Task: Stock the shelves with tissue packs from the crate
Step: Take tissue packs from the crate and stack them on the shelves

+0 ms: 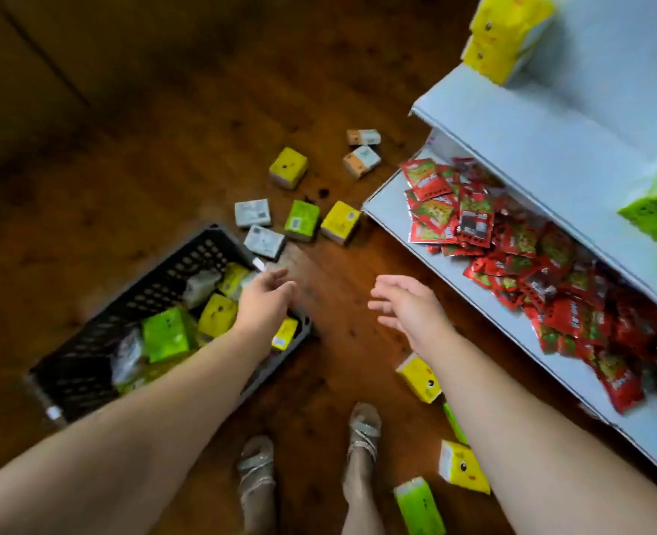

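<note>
At the left, the black plastic crate (153, 291) with perforated walls sits at an angle on the dark, glossy wooden floor (126, 167). Soft-wrapped tissue packs lie jumbled in it: a lime-green block (166, 334), a yellow block with a printed face (217, 314), and some pale crumpled wrappers. Your left hand (265, 299) hangs over the crate's right rim, fingers loosely spread, gripping nothing.

Farther off on the floor, loose packs lie scattered, mostly apart from one another. There are two grey-white packs (253, 212), a green floor pack (302, 220), two yellow floor packs (340, 222), and two orange-and-white packs (361, 161) farthest away. Near you, your feet in strappy, glittery sandals (255, 469) stand on the boards.

Your right hand (404, 307) is over the floor between crate and shelving, fingers relaxed and wide, holding nothing. Beside and under that forearm more packs lie near the shelf's foot, among them a near yellow pack (419, 378) and a near green pack (417, 505).

On the right, the white flat-panel shelves (551, 160) run from near to far. The lower shelf carries a heap of glossy red foil sachets (512, 256). The upper one holds a stack of yellow tissue packs (500, 32) at its far end and a blurred green shelf pack (655, 218) at the right edge.
</note>
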`<control>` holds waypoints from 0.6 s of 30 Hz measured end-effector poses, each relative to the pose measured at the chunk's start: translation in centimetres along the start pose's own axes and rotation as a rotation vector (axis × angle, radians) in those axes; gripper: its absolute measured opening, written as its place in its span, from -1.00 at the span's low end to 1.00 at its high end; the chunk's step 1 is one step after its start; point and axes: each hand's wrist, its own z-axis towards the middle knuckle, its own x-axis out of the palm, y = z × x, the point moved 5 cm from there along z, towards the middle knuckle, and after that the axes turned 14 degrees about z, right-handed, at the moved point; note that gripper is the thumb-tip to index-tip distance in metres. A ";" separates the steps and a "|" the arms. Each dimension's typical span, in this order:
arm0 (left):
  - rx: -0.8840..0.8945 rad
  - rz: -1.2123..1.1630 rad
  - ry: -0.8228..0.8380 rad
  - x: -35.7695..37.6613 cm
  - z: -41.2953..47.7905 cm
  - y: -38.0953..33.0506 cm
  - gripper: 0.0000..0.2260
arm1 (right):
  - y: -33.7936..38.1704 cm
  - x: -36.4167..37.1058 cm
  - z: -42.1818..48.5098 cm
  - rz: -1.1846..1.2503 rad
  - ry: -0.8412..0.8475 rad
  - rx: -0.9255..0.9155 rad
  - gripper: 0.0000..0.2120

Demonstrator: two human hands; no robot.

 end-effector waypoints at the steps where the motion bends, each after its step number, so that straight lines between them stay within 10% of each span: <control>1: -0.018 -0.015 -0.032 -1.8 0.2 0.8 -0.71 | -0.2 2.3 -0.1 -0.023 0.034 -0.002 -0.85; 18: -0.485 -0.463 -0.346 -25.8 -2.0 31.3 -0.76 | -20.3 35.6 -0.1 -0.765 0.413 0.233 -0.98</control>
